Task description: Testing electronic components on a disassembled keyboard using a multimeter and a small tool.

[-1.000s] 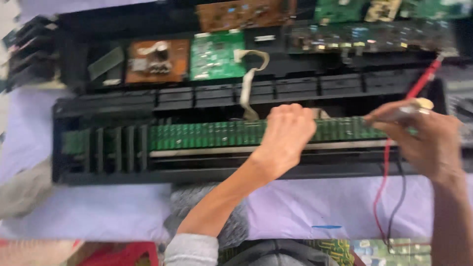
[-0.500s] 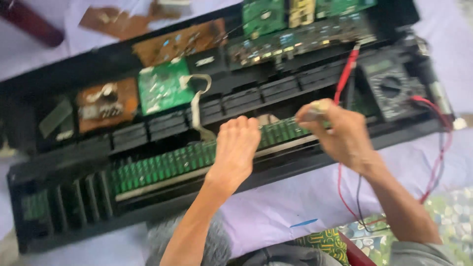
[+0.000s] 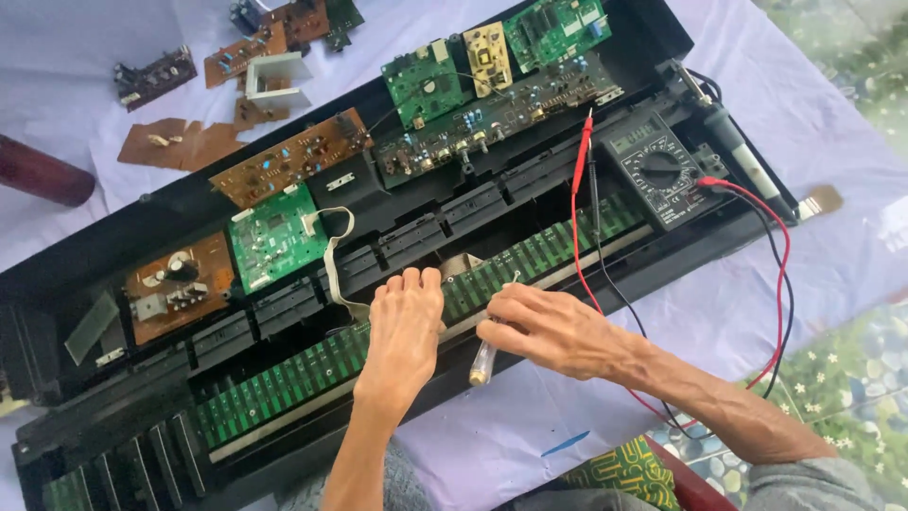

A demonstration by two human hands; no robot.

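Note:
An opened black keyboard case (image 3: 113, 416) lies across a white cloth. A long green circuit board (image 3: 284, 378) runs along its near side. My left hand (image 3: 407, 331) rests flat on this board near its middle, fingers together and pointing away. Just to its right, my right hand (image 3: 549, 331) grips a small screwdriver (image 3: 482, 364) with a clear handle. The metal tip points up at the board's near edge. A red probe (image 3: 582, 156) and a black lead lie across the case, wired to a dark multimeter (image 3: 657, 170) at the right end.
Green and brown circuit boards (image 3: 274, 237) sit inside the case, with a white ribbon cable (image 3: 331, 255). A soldering iron (image 3: 738, 151) lies beside the multimeter. Loose boards (image 3: 156, 76) and a dark red cylinder (image 3: 38, 170) lie on the cloth at the far left.
The view has pulled back and tilted. The red probe, earlier up by my right hand, now lies on the case. My right hand has come down to the board's near edge beside my left.

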